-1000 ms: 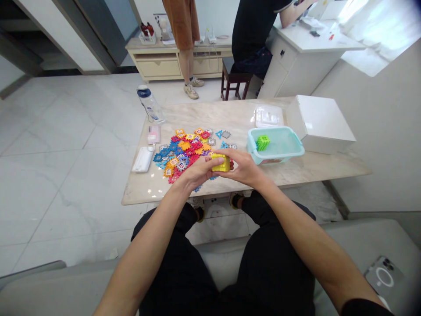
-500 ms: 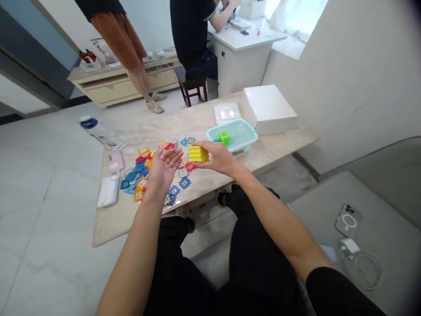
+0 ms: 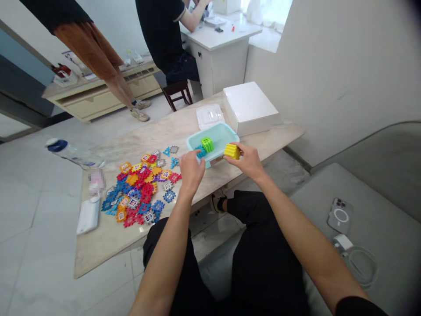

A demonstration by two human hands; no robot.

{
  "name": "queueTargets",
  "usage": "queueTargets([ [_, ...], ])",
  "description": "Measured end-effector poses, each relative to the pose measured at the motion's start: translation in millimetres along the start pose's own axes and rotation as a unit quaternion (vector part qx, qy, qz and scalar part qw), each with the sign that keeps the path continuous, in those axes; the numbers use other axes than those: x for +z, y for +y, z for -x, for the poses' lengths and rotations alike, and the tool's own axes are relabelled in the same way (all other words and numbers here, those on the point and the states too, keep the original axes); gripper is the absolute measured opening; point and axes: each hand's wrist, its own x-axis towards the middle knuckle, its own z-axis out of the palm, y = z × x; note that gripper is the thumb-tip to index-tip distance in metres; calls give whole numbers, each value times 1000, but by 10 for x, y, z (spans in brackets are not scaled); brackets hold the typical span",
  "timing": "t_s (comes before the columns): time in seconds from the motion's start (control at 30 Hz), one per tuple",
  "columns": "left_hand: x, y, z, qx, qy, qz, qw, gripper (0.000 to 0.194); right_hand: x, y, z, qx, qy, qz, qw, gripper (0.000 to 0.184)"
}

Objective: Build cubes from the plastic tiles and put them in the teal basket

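In my right hand (image 3: 248,160), closed between thumb and fingers, is a stack of yellow interlocking plastic tiles (image 3: 232,151), held at the right front edge of a light-blue plastic basket (image 3: 226,127). My left hand (image 3: 191,171) is at the basket's left front corner, thumb and fingers apart; whether it touches the rim I cannot tell. Inside the basket sit a green stack of tiles (image 3: 207,144) and a blue stack (image 3: 200,152), the latter partly behind my left fingers. A heap of loose coloured tiles (image 3: 144,191) is spread on the table to the left.
A white box (image 3: 250,105) and a clear lid (image 3: 210,116) lie behind the basket. On the table's left are a water bottle (image 3: 74,154) and a white device (image 3: 88,215). A phone (image 3: 341,215) and cable rest on the grey sofa. Two people are beyond the table.
My right hand has carried the yellow stack from above the table to the basket's right front edge. My left hand has moved right from over the tile heap to the basket. The view has shifted.
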Motion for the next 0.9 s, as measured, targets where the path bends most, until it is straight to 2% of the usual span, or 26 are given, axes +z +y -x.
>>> queueTargets([
  [0.1, 140, 5, -53, 45, -102, -69, 991, 26, -30, 170, 8, 21, 19, -18, 999, 59],
  [0.17, 189, -14, -96, 50, -141, -93, 984, 26, -36, 246, -13, 33, 31, -26, 999, 60],
  [0.27, 190, -56, -130, 54, -146, -135, 979, 25, -49, 310, -62, 50, 55, -46, 996, 61],
  [0.4, 77, -92, -55, 47, -147, -136, 979, 22, -73, 327, -60, 56, 61, -65, 994, 57],
  [0.57, -114, -87, 142, 39, -168, -133, 976, 16, -31, 160, -73, 22, 43, -14, 999, 57],
  [0.63, -187, -80, 202, 44, -179, -162, 969, 15, 46, 34, -195, -6, 0, 32, 999, 58],
  [0.73, -301, -70, 266, 42, -204, -227, 951, 21, 243, -130, -495, -42, -139, 157, 977, 55],
  [0.8, -374, -67, 305, 34, -220, -257, 940, 25, 413, -183, -694, -39, -257, 276, 926, 49],
  [0.9, -461, -78, 358, 32, -235, -273, 932, 25, 665, -172, -868, -19, -391, 415, 821, 38],
])
